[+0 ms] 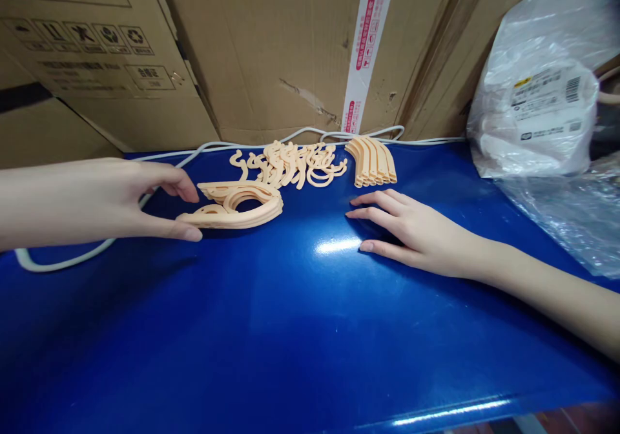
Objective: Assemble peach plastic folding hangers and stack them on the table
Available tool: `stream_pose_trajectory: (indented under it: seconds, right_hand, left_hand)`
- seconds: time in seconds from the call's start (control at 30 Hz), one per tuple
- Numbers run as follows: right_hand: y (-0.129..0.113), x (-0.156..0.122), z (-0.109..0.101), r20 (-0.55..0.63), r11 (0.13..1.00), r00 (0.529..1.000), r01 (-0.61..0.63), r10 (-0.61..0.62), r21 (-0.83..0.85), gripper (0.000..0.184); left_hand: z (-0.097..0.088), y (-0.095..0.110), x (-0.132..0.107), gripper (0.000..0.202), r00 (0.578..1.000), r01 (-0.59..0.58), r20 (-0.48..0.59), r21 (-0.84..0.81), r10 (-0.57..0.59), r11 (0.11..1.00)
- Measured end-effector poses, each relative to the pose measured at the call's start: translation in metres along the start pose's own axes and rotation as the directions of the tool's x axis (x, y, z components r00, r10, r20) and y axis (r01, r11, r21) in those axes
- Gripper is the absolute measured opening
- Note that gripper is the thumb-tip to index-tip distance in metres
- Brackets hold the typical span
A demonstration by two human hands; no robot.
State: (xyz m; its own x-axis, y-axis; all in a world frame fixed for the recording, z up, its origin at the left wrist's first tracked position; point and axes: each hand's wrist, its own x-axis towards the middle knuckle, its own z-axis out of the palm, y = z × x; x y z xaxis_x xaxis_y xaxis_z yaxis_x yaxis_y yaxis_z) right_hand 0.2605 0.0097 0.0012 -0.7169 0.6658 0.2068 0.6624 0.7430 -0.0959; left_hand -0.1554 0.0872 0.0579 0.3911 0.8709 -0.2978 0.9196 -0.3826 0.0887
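Note:
My left hand [130,195] is at the left end of a stack of beige plastic pieces [254,217] with curved arms and a rounded opening. Its thumb lies along the near side and its fingers curl above, with a gap between them; whether the thumb touches the stack I cannot tell. Palm down over the blue table, my right hand [416,230] has its fingers spread and holds nothing. Just beyond its fingertips lies a neat row of curved beige plastic tubes [372,161]. A loose pile of small beige plastic hooks [290,163] sits between the stack and the tubes.
Cardboard boxes [271,53] stand along the back of the blue table [290,330]. A white cable [213,144] runs behind the pieces and loops at left. On the right, a clear plastic bag [494,117] holds a white labelled roll-shaped item.

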Motion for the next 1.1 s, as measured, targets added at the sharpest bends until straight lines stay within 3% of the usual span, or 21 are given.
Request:
stream_pose_trajectory:
  seconds: [0.03, 0.07, 0.2, 0.43, 0.7, 1.1]
  right_hand:
    - [0.0, 0.0, 0.0, -0.002, 1.0, 1.0, -0.001, 0.001, 0.002, 0.048]
    - [0.0, 0.0, 0.0, -0.004, 1.0, 1.0, -0.002, 0.002, 0.005, 0.047]
    - [-0.001, 0.001, 0.0, -0.019, 1.0, 1.0, -0.001, 0.001, 0.019, 0.046]
    - [-0.001, 0.001, 0.0, -0.01, 1.0, 1.0, -0.001, 0.001, 0.009, 0.047]
    - [0.001, 0.0, 0.001, -0.002, 1.0, 1.0, 0.002, -0.002, 0.005, 0.048]
    - [0.001, -0.001, 0.001, 0.002, 1.0, 1.0, 0.003, -0.003, -0.001, 0.049]
  left_hand:
    - [0.0, 0.008, 0.0, 0.069, 0.992, 0.115, -0.056, 0.072, -0.111, 0.991]
    - [0.0, 0.017, -0.001, 0.071, 0.988, 0.151, -0.05, 0.11, -0.147, 0.982]
    - [-0.001, 0.034, 0.001, 0.06, 0.995, 0.104, -0.018, 0.187, -0.102, 0.977]
    - [0.003, 0.024, 0.005, 0.044, 0.995, 0.087, 0.026, 0.254, -0.097, 0.963]
    - [0.001, 0.036, 0.007, 0.034, 0.993, 0.105, 0.021, 0.283, -0.116, 0.954]
    - [0.001, 0.028, 0.006, 0.036, 0.997, 0.06, 0.024, 0.261, -0.069, 0.963]
